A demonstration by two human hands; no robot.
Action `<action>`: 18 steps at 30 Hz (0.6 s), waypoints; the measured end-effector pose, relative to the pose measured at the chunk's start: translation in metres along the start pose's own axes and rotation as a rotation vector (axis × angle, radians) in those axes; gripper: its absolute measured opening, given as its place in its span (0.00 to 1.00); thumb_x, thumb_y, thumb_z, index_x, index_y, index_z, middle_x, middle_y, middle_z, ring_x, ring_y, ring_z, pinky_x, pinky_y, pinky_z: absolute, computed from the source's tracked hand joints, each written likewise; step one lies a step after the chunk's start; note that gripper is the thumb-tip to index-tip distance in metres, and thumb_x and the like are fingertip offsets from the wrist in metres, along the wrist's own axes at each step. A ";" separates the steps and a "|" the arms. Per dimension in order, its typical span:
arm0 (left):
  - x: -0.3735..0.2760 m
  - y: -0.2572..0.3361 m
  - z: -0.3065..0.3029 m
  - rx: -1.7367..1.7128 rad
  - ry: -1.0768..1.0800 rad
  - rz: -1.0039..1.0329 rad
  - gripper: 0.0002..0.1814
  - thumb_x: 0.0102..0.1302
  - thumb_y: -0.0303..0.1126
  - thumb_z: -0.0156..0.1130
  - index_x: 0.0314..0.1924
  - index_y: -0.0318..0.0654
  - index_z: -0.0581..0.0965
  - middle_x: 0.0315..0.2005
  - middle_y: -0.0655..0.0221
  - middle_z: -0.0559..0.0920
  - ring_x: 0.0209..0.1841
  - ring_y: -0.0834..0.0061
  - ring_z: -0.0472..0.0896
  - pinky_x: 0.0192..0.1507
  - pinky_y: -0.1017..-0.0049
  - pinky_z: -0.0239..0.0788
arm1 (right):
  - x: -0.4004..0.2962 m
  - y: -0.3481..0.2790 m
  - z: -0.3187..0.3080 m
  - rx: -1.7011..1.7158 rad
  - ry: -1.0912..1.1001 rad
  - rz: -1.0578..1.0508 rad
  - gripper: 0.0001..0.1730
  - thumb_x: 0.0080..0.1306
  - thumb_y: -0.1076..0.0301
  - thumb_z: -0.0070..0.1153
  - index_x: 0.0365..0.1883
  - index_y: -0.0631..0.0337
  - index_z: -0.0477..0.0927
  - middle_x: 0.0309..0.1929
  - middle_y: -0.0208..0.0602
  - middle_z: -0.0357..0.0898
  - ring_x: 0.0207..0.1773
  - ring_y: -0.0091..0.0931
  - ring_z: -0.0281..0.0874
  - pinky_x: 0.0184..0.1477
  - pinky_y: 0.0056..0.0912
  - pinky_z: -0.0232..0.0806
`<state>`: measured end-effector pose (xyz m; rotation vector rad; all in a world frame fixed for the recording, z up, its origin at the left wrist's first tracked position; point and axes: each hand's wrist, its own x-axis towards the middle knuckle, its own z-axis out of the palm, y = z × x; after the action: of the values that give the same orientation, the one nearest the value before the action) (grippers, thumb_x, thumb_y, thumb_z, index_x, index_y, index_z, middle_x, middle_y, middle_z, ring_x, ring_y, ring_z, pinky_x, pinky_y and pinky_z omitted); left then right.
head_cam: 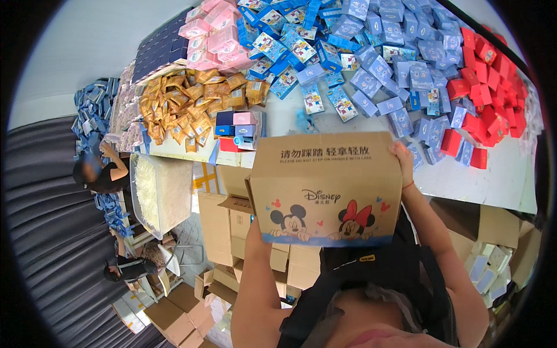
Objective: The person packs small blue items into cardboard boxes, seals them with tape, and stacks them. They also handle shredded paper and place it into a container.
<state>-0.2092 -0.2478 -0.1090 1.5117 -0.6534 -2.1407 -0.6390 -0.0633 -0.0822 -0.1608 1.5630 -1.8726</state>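
A brown cardboard box (326, 187) with printed cartoon mice is held up before my chest, over the front edge of the white table (491, 191). My right hand (402, 163) grips its upper right edge. The left forearm rises to the box's lower left side, but my left hand is hidden behind the cardboard. Beyond the box lie piles of small blue boxes (285, 82), light blue boxes (420, 76), red boxes (470, 76) and pink boxes (223, 39). Gold foil packets (174, 102) lie left of them, near a small group of mixed coloured boxes (243, 130).
A clear plastic bin (167, 195) of pale shredded filler stands left of the table. Open cardboard cartons (217, 230) crowd the floor at left; another carton (498, 226) stands at right. Two people (104, 174) are at the far left, near more blue packages (93, 113).
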 end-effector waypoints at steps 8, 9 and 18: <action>0.005 0.013 0.004 0.051 0.017 -0.019 0.31 0.66 0.53 0.43 0.56 0.31 0.67 0.50 0.60 0.73 0.50 0.65 0.72 0.52 0.66 0.64 | 0.019 0.027 -0.010 -0.094 0.009 0.075 0.11 0.63 0.64 0.43 0.24 0.57 0.73 0.23 0.26 0.71 0.29 0.19 0.67 0.33 0.25 0.62; 0.038 0.024 0.015 0.046 -0.013 -0.005 0.32 0.66 0.53 0.43 0.56 0.31 0.67 0.51 0.60 0.73 0.50 0.65 0.72 0.52 0.66 0.64 | 0.043 0.024 0.002 0.165 0.072 0.228 0.11 0.62 0.62 0.44 0.24 0.57 0.74 0.24 0.27 0.72 0.29 0.20 0.69 0.33 0.26 0.64; 0.144 0.029 0.070 -0.033 -0.057 0.042 0.33 0.65 0.54 0.43 0.57 0.31 0.66 0.52 0.60 0.72 0.52 0.64 0.71 0.53 0.64 0.63 | 0.087 -0.008 0.017 0.229 0.079 0.428 0.11 0.58 0.62 0.51 0.31 0.61 0.78 0.31 0.31 0.78 0.31 0.23 0.75 0.33 0.22 0.68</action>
<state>-0.3178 -0.3475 -0.1774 1.4124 -0.6601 -2.1590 -0.6997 -0.1266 -0.0982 0.3297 1.2948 -1.7086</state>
